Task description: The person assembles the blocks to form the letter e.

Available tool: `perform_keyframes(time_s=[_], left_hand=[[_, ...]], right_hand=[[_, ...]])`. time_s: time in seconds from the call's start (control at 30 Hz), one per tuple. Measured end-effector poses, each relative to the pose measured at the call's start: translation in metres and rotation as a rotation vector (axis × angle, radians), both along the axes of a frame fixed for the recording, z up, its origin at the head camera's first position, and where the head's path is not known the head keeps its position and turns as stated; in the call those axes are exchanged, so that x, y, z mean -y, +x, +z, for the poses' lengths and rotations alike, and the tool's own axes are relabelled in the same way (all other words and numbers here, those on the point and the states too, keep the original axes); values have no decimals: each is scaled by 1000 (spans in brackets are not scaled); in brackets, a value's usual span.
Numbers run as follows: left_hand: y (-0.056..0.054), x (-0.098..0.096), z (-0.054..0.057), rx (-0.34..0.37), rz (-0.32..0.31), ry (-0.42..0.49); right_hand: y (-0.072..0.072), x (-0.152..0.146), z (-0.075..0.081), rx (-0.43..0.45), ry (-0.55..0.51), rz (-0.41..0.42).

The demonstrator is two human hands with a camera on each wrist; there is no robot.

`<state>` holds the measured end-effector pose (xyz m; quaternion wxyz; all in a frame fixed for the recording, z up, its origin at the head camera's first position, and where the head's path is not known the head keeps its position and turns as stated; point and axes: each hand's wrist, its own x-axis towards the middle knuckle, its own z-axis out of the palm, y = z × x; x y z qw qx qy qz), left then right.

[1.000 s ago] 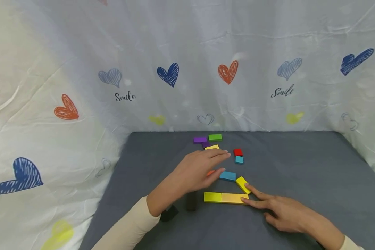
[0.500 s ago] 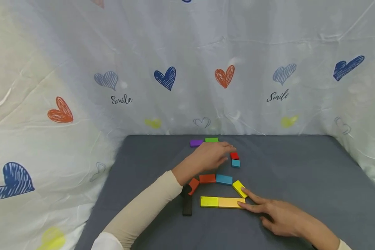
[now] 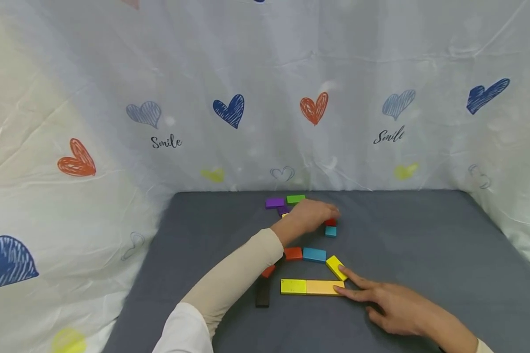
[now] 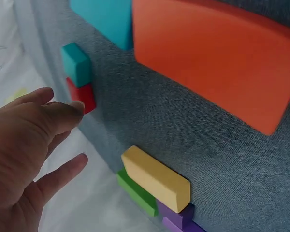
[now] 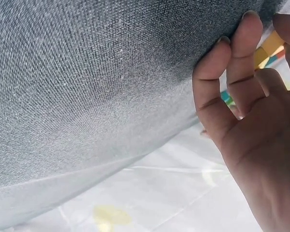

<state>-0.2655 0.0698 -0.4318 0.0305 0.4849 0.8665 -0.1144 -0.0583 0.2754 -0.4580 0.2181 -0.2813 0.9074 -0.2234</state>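
My left hand point(image 3: 311, 215) reaches over the back of the table, fingertips right at a small red block point(image 4: 82, 95) that stands against a teal block point(image 4: 76, 65). In the left wrist view its fingers are loosely spread, and one fingertip overlaps the red block. My right hand point(image 3: 397, 304) has two fingers stretched out: one touches a slanted yellow block point(image 3: 335, 267), the other rests on the end of a light orange block point(image 3: 321, 288). A lime-yellow block point(image 3: 293, 287) lies end to end with that orange one. The right hand's other fingers are bent beneath.
An orange-red block point(image 3: 293, 253) and a blue block point(image 3: 314, 255) continue the arc. Another orange-red block point(image 3: 268, 271) and a black block point(image 3: 262, 294) lie partly behind the left sleeve. Farther back sit purple point(image 3: 274, 203), green point(image 3: 296, 198) and pale yellow blocks point(image 4: 154, 176).
My left hand has moved away and to the right, from above the arc to the red block. The right hand's two fingers stay on the yellow and light orange blocks. The head view shifted slightly.
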Motion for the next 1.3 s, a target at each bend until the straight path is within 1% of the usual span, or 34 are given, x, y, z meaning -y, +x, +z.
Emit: perform_keyframes(time_s=[0.13, 0.3, 0.4, 0.57, 0.67, 0.73, 0.83, 0.93, 1.03, 1.17, 1.3], left_hand=[[-3, -2, -9, -20, -13, -7], [-9, -2, -13, -55, -12, 20], [-11, 0, -12, -84, -19, 13], [-13, 0, -8, -121, -55, -50], [-14, 4, -4, -128, -56, -65], [-15, 10, -1, -116, -46, -34], [-14, 25, 7, -70, -25, 68], [-5, 46, 17, -29, -19, 175], [8, 69, 26, -22, -29, 224], [26, 96, 38, -23, -26, 251], [45, 117, 49, -12, -22, 235]], right_hand=[[1, 2, -2, 29, -12, -9], [0, 1, -1, 32, -37, -7], [-1, 1, 0, 24, -38, -1], [-1, 0, 1, 41, -42, -3], [-1, 0, 0, 47, -46, -7], [-1, 0, 0, 50, -50, -8], [0, 0, -1, 52, -56, -12], [0, 1, -2, 50, -56, -10], [0, 1, -2, 51, -56, -7], [1, -2, -1, 34, -52, -1], [1, -1, -2, -4, -25, 4]])
